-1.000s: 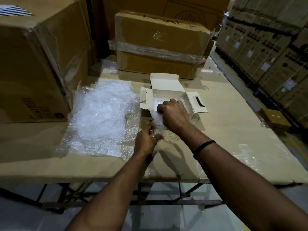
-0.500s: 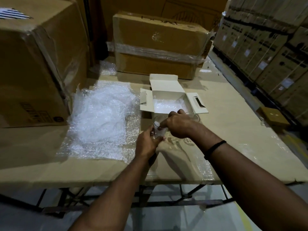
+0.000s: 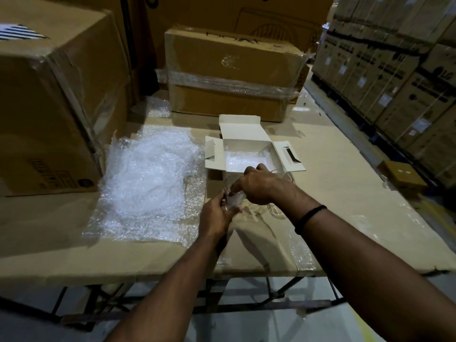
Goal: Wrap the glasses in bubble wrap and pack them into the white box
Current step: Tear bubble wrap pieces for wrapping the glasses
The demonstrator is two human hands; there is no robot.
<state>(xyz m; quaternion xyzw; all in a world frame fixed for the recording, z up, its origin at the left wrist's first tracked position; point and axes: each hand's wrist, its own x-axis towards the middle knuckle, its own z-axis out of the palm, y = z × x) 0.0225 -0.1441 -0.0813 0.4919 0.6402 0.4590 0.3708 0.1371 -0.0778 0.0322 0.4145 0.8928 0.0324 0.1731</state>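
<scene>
A second earlier the right hand [image 3: 259, 188] had been at the front edge of the white box [image 3: 246, 144], on the bubble wrap [image 3: 246, 160] lining it. It had since drawn back and pinched the clear glass [image 3: 233, 200], which the left hand [image 3: 217, 215] gripped low over the surface [image 3: 345, 206], just in front of the box. The glass looked bare, so the lining seemed done and wrapping from the loose heap [image 3: 148, 174] only starting.
</scene>
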